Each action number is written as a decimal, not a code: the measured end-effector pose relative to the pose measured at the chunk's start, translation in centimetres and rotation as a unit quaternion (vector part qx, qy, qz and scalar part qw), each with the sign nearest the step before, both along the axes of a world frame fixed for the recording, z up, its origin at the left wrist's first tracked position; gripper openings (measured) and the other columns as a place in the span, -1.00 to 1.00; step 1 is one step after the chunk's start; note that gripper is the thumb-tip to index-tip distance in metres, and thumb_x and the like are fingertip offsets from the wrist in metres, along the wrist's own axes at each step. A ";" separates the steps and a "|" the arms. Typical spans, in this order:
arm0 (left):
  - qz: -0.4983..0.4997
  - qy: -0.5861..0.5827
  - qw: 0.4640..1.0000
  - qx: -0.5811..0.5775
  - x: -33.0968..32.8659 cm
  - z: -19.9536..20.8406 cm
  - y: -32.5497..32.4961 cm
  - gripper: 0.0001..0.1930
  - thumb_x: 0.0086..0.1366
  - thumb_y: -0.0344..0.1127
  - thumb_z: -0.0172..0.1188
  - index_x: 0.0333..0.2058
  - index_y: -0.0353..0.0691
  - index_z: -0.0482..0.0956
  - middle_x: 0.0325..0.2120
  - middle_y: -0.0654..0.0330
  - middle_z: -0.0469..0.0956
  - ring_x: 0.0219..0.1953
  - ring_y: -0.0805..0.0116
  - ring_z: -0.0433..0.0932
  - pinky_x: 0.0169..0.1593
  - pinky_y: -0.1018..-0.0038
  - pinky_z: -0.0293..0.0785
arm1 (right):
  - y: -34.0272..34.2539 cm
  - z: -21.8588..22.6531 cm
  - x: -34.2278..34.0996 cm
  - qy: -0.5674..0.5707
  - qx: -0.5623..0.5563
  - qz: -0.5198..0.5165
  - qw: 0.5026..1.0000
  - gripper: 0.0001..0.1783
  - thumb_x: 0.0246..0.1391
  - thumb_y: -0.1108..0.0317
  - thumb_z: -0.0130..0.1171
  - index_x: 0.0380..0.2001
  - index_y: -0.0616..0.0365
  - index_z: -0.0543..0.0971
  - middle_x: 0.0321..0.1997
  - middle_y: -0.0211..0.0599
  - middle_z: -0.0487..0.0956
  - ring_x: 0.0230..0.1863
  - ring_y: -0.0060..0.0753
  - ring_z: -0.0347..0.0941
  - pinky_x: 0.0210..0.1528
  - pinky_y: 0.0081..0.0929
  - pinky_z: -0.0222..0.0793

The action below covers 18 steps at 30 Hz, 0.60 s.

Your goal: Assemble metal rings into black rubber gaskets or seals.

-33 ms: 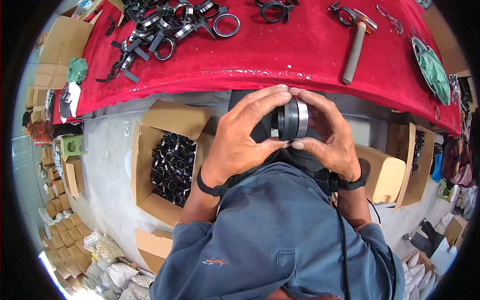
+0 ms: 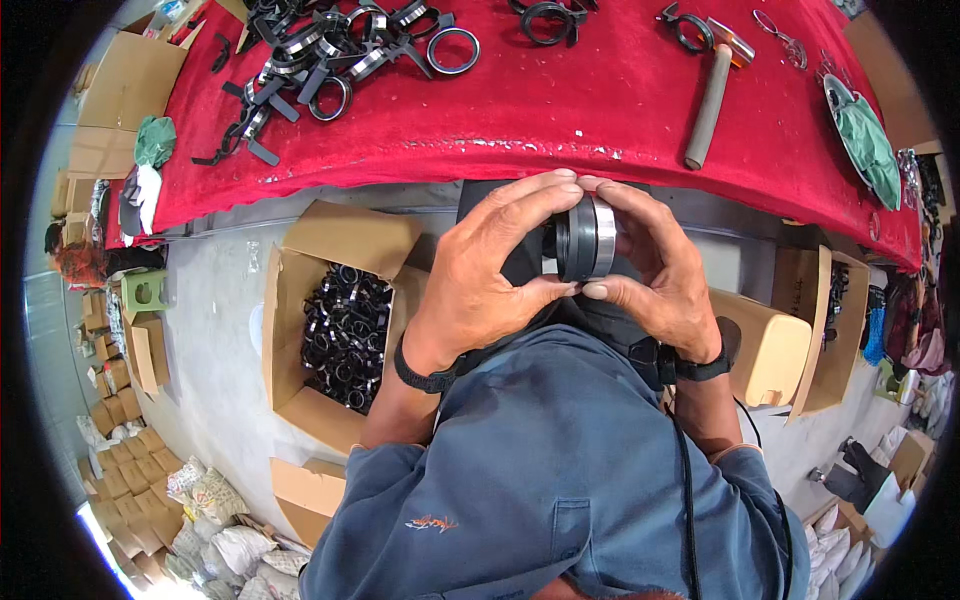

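Note:
Between my two hands, over my lap just in front of the table edge, is a black ring with a silver metal band [image 2: 587, 240], held on its side. My left hand [image 2: 497, 240] grips its black side with thumb below and fingers above. The fingers of my right hand [image 2: 655, 250] curve round the silver side, its thumb pressing the lower rim. Both thumbs meet near the bottom of the ring. The far side of the ring is hidden by my right hand.
A red cloth-covered table [image 2: 480, 110] carries a pile of metal and black rings [image 2: 320, 60], and a hammer [image 2: 710, 105] lies at right. On the floor at left stands a cardboard box [image 2: 290, 330] full of black rings. A beige container [image 2: 765, 345] is at right.

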State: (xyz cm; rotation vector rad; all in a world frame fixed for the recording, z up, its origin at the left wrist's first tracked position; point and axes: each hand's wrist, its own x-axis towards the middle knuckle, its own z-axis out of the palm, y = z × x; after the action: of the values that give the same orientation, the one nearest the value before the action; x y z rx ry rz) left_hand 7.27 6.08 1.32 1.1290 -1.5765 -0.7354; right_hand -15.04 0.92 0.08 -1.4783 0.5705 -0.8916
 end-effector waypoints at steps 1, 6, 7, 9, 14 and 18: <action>0.000 0.000 1.000 0.000 0.0 0.0 0.0 -0.11 -0.19 -0.57 0.64 0.25 -0.10 0.61 0.25 0.05 0.61 0.29 0.01 0.60 0.32 0.18 0.59 | 0.0 0.0 0.0 0.006 -0.009 0.000 1.000 -0.07 0.08 0.31 0.58 0.47 0.21 0.36 0.50 -0.04 0.38 0.52 -0.05 0.35 0.52 -0.05 0.39; 0.002 -0.012 1.000 -0.005 0.0 -0.1 -0.1 -0.11 -0.18 -0.57 0.63 0.26 -0.06 0.61 0.26 0.07 0.60 0.29 0.02 0.60 0.32 0.18 0.59 | -0.1 0.1 -0.1 0.026 -0.028 -0.005 0.999 -0.07 0.08 0.29 0.59 0.47 0.21 0.36 0.51 -0.03 0.38 0.52 -0.05 0.35 0.52 -0.06 0.39; 0.002 -0.012 1.000 -0.005 0.0 0.0 -0.1 -0.11 -0.18 -0.57 0.63 0.26 -0.06 0.61 0.26 0.07 0.60 0.29 0.02 0.60 0.32 0.18 0.59 | -0.1 0.1 -0.1 0.026 -0.031 -0.005 0.999 -0.07 0.08 0.29 0.59 0.47 0.21 0.37 0.51 -0.02 0.39 0.52 -0.05 0.35 0.52 -0.06 0.40; 0.001 -0.018 1.000 -0.008 0.0 0.1 -0.1 -0.12 -0.17 -0.59 0.62 0.26 -0.06 0.62 0.26 0.06 0.61 0.28 0.01 0.61 0.32 0.19 0.60 | -0.1 -0.1 0.0 0.025 -0.036 -0.007 0.999 -0.07 0.08 0.28 0.58 0.47 0.21 0.37 0.50 -0.02 0.40 0.52 -0.05 0.36 0.51 -0.06 0.41; 0.001 -0.051 0.998 -0.029 0.3 0.3 -0.3 -0.13 -0.13 -0.60 0.58 0.28 -0.08 0.61 0.27 0.05 0.61 0.27 0.03 0.62 0.31 0.21 0.61 | 0.0 0.0 0.5 0.010 -0.023 -0.016 1.000 -0.10 0.04 0.34 0.59 0.43 0.21 0.43 0.46 -0.03 0.43 0.48 -0.05 0.41 0.47 -0.07 0.49; -0.015 -0.077 0.996 -0.049 0.8 0.3 -0.5 -0.11 -0.08 -0.60 0.54 0.33 -0.10 0.57 0.29 0.04 0.59 0.28 0.03 0.62 0.32 0.23 0.60 | 0.0 0.4 0.6 0.019 -0.035 -0.021 0.999 -0.12 0.02 0.42 0.58 0.41 0.22 0.45 0.44 -0.03 0.45 0.46 -0.06 0.43 0.45 -0.07 0.51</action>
State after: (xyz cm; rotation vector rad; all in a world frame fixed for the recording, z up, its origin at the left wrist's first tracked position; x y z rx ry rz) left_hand 8.03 5.61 1.62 1.1128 -1.7430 -0.5965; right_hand -14.41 0.90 0.49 -1.5543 0.6054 -0.9270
